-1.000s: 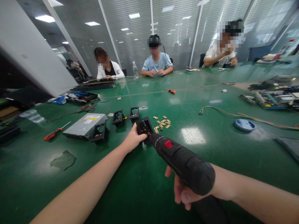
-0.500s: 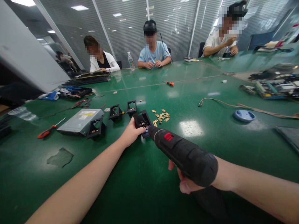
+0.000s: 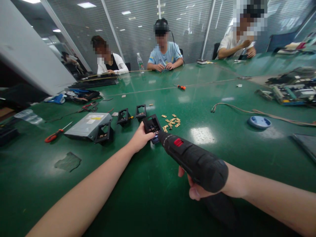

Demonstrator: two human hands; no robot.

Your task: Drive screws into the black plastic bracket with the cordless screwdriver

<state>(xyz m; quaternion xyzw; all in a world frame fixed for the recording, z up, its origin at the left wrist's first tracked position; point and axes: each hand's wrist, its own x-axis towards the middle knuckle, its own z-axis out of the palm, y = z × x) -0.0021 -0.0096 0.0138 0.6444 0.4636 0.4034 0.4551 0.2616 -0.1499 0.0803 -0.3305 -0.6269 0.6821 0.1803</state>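
Note:
My left hand [image 3: 140, 139] grips a small black plastic bracket [image 3: 151, 124] and holds it down on the green table [image 3: 138, 197]. My right hand [image 3: 195, 187] is wrapped around the grip of a black electric screwdriver [image 3: 195, 160] with a red switch. The tool's tip points into the bracket, where a small light glows. A pile of several small brass plates [image 3: 171, 121] lies just right of the bracket. Three more black brackets [image 3: 123, 117] stand to the left, one leaning on a grey drive case [image 3: 87, 125].
A red-handled screwdriver [image 3: 54, 134] lies at the left, another small one [image 3: 181, 87] farther back. A blue round lid [image 3: 259, 122], a tan cable [image 3: 261, 115] and circuit boards [image 3: 291, 93] are at the right. Three people sit along the table's far edge.
The view shifted slightly between frames. Both hands keep their hold, with the screwdriver tip staying in the bracket.

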